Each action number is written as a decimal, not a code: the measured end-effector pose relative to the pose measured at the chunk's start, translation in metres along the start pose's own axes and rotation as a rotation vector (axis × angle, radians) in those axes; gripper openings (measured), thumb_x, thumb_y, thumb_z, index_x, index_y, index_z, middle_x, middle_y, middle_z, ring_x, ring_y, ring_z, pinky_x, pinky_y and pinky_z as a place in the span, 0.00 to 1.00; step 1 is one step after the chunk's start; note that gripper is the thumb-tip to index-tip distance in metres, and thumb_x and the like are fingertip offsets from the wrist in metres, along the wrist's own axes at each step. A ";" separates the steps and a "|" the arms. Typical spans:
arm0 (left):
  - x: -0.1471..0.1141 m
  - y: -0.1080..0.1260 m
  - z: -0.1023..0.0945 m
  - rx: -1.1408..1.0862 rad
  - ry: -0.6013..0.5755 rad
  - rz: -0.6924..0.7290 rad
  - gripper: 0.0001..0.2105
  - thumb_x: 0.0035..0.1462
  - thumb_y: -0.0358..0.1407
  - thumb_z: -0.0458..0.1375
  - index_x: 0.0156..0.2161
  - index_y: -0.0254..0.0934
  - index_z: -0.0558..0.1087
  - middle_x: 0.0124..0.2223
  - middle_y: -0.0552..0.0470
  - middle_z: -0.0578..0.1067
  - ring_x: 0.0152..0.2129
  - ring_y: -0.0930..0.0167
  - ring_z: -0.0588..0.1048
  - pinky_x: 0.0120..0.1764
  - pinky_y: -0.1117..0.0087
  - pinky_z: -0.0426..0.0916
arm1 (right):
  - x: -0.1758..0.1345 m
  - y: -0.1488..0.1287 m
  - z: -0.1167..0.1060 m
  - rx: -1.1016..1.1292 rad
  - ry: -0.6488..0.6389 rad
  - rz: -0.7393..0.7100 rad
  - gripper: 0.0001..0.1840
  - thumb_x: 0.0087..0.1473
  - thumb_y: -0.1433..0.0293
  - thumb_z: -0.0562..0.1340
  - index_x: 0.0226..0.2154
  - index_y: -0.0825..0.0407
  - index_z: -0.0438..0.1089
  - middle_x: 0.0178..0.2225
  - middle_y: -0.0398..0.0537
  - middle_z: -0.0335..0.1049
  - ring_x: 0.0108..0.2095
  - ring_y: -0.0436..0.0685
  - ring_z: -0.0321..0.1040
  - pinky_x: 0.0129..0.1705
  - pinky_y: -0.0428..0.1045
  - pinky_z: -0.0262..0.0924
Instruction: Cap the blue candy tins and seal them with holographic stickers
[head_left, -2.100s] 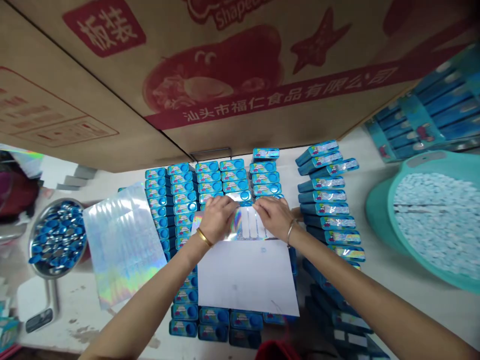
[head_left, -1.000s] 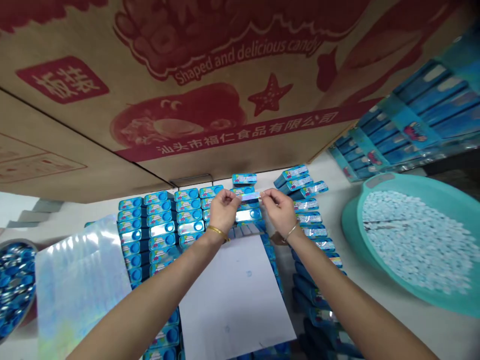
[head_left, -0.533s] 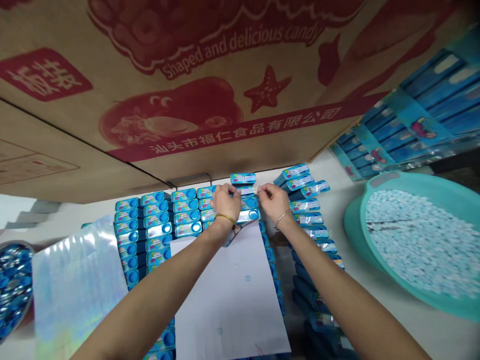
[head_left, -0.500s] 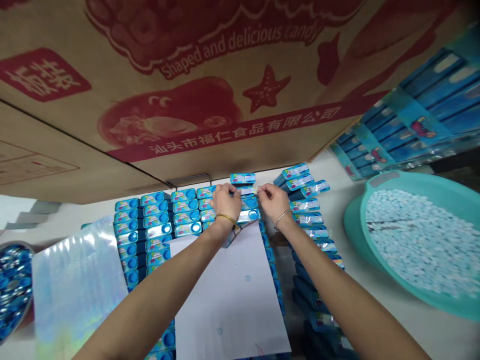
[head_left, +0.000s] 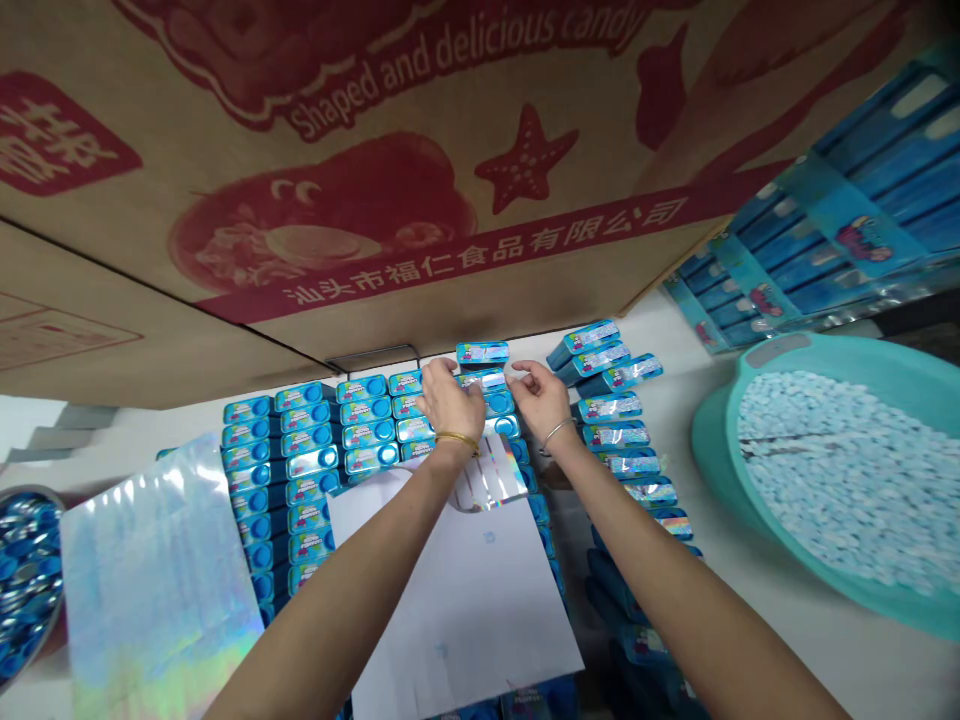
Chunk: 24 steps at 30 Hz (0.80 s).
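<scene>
My left hand [head_left: 452, 402] reaches over the rows of small blue tins [head_left: 367, 434], palm down near a tin [head_left: 484, 381] with a shiny strip on its lid. From beneath its palm and wrist juts a shiny striped sticker sheet [head_left: 491, 480], apparently held by fingers hidden below. My right hand [head_left: 541, 402] is at the right end of that same tin, thumb and forefinger apart, its other fingers loosely bent. Nothing shows between them. Under the sticker sheet, white paper [head_left: 465, 610] lies across more tins.
A large cardboard box [head_left: 420, 200] walls off the back. On the right, a turquoise basin [head_left: 720, 480] holds pale blue pieces, beside tins with shiny strips [head_left: 615, 407] and packaged blue goods [head_left: 810, 220]. A holographic sheet [head_left: 157, 570] and a bowl of shiny lids [head_left: 30, 580] lie left.
My right thumb and forefinger have parted from a pinch at the tin's end. The sticker sheet under my left hand has turned from nearly edge-on to face up. The view shifted slightly.
</scene>
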<state>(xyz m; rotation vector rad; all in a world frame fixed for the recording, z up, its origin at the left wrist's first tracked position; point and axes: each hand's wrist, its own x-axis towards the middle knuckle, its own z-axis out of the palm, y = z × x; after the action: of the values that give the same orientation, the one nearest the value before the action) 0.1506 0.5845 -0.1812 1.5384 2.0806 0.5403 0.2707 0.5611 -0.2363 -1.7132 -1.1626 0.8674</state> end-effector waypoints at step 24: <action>-0.068 -0.114 -0.136 0.440 -0.392 0.524 0.09 0.61 0.36 0.49 0.40 0.38 0.71 0.41 0.46 0.73 0.41 0.63 0.69 0.43 0.61 0.58 | -0.132 -0.071 -0.026 -0.826 -0.350 -0.655 0.28 0.59 0.61 0.53 0.60 0.54 0.57 0.59 0.62 0.59 0.58 0.69 0.50 0.55 0.64 0.40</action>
<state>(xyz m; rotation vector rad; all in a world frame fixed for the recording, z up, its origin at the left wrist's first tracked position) -0.0018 0.4834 -0.1281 2.2513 1.5513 -0.0709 0.2272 0.4431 -0.1517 -1.6033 -2.3798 0.2682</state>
